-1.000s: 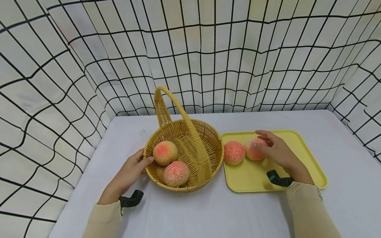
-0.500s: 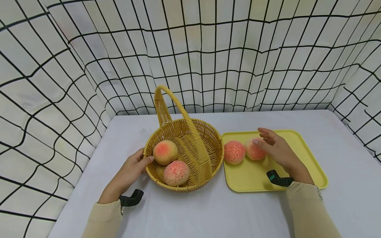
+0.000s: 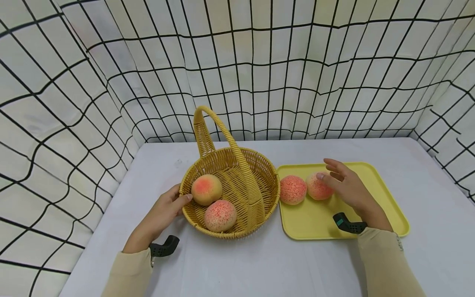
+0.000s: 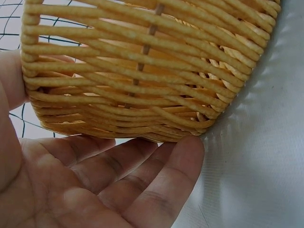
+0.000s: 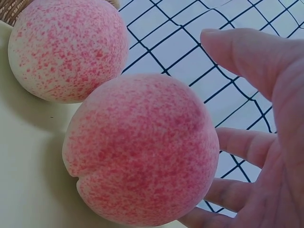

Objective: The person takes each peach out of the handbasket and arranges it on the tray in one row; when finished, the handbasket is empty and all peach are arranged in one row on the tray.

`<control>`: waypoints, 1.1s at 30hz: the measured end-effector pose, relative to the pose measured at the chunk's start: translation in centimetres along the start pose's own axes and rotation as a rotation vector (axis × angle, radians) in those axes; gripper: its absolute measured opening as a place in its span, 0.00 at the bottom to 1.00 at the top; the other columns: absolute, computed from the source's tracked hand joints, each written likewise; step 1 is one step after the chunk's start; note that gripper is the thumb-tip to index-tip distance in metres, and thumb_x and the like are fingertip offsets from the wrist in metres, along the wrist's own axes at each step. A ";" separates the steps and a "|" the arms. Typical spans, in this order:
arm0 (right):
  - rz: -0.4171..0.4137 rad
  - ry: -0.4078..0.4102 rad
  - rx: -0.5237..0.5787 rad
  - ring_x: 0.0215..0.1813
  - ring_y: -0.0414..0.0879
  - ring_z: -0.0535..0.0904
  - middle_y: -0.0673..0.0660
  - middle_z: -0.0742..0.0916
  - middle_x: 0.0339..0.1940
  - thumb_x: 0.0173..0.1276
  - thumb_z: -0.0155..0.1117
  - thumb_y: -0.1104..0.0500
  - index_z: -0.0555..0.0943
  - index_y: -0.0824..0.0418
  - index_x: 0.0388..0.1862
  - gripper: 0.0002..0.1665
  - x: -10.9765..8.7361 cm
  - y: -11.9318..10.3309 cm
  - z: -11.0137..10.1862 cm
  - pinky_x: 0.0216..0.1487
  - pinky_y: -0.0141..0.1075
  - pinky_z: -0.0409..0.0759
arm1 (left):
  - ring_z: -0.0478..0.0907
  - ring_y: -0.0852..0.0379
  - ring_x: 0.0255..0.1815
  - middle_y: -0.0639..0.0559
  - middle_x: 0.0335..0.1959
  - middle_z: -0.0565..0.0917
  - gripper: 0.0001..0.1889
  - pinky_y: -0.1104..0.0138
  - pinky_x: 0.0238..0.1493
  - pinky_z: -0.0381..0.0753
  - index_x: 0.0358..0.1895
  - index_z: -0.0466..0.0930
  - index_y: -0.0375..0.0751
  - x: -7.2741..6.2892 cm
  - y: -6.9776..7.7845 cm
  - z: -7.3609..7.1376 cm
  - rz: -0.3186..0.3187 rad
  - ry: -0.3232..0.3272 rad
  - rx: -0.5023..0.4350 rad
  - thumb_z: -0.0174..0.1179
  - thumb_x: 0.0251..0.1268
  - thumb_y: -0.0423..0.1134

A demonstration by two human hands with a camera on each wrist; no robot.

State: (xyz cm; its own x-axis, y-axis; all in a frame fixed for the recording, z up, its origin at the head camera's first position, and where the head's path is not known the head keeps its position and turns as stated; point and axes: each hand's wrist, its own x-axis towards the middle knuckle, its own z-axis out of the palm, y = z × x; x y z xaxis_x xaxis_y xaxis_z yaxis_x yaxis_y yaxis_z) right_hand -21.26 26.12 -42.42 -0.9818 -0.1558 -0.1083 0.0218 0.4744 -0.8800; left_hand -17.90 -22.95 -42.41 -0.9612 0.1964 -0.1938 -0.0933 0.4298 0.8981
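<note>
Standing apart and gripping nothing, the fingers of the right hand (image 3: 350, 187) lie at the right side of a round, pale peach with pink speckles (image 3: 315, 191). From the palm, that peach is just to the left; the thumb stands clear of it in the right wrist view, while the other fingertips pass behind it, so whether they touch cannot be told. Nearly a ball, it shows no long axis, only a crease. The right hand is by far the nearer one.

Just left of it sits a round, densely red-speckled peach (image 3: 292, 190), touching or almost touching; both rest on a yellow rectangular tray (image 3: 308, 225).

Farther left, the left hand (image 3: 167, 212) grips the left rim of a round, golden woven basket with an arched handle (image 3: 231, 181), thumb over the edge and fingers beneath. Inside, toward its left and near side, lie a smooth yellow peach with a red blush (image 3: 206, 189) and a cream peach with red flecks (image 3: 220, 215).

Counted: four peaches, one tray, one basket, all on or above a white-covered tabletop (image 3: 252, 268).
</note>
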 end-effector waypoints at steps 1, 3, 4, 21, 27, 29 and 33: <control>0.002 0.003 -0.004 0.82 0.71 0.54 0.70 0.61 0.83 0.78 0.61 0.40 0.54 0.53 0.87 0.48 -0.1 0.0 0.0 0.74 0.70 0.60 | 0.78 0.44 0.66 0.34 0.74 0.72 0.33 0.67 0.56 0.81 0.82 0.55 0.35 0.0 0.0 0.0 0.000 -0.001 0.003 0.50 0.84 0.47; 0.003 0.014 -0.013 0.82 0.71 0.53 0.70 0.60 0.84 0.78 0.61 0.39 0.53 0.53 0.87 0.48 -0.2 -0.1 -0.1 0.73 0.71 0.60 | 0.79 0.44 0.66 0.34 0.73 0.72 0.33 0.67 0.56 0.81 0.82 0.56 0.35 0.1 0.1 0.0 0.004 -0.002 0.004 0.50 0.84 0.47; 0.002 0.021 -0.017 0.83 0.71 0.53 0.70 0.60 0.84 0.78 0.61 0.39 0.53 0.52 0.87 0.48 -0.3 -0.1 -0.1 0.73 0.71 0.59 | 0.79 0.44 0.65 0.34 0.73 0.72 0.32 0.67 0.56 0.81 0.82 0.56 0.35 0.1 0.1 0.0 0.005 -0.004 0.003 0.50 0.84 0.47; -0.159 0.092 0.019 0.84 0.60 0.56 0.55 0.64 0.84 0.78 0.64 0.43 0.58 0.52 0.86 0.45 -0.1 -4.9 0.9 0.79 0.61 0.58 | 0.81 0.45 0.62 0.33 0.71 0.74 0.31 0.69 0.53 0.82 0.81 0.57 0.34 0.2 0.0 0.1 0.004 -0.005 -0.015 0.49 0.84 0.45; -0.184 0.006 0.081 0.83 0.57 0.59 0.55 0.67 0.83 0.77 0.64 0.45 0.61 0.50 0.84 0.42 0.7 -7.5 2.8 0.76 0.62 0.63 | 0.81 0.45 0.63 0.34 0.72 0.74 0.31 0.68 0.54 0.82 0.81 0.57 0.34 0.0 0.1 0.1 0.004 0.006 0.002 0.49 0.84 0.46; -0.202 -0.030 0.106 0.82 0.57 0.61 0.57 0.68 0.81 0.77 0.65 0.46 0.63 0.50 0.83 0.40 1.1 -8.1 3.6 0.76 0.61 0.65 | 0.81 0.45 0.63 0.34 0.72 0.74 0.31 0.68 0.54 0.82 0.81 0.57 0.34 0.0 0.1 0.1 0.000 0.007 0.003 0.49 0.84 0.46; -0.243 -0.106 0.153 0.80 0.57 0.65 0.57 0.71 0.79 0.77 0.66 0.49 0.66 0.50 0.81 0.37 2.1 -9.1 5.2 0.74 0.60 0.68 | 0.81 0.44 0.63 0.35 0.72 0.74 0.31 0.68 0.54 0.82 0.81 0.58 0.35 -0.1 -0.1 0.0 -0.003 0.005 -0.007 0.49 0.84 0.45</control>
State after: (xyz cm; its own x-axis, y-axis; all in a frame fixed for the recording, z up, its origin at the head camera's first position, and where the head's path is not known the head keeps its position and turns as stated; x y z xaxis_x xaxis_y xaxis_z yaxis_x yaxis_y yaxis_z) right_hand -22.52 16.96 -37.08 -0.9369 -0.3418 0.0733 -0.1752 0.2777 -0.9446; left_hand -17.83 -23.02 -42.49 -0.9621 0.1913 -0.1944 -0.0976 0.4244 0.9002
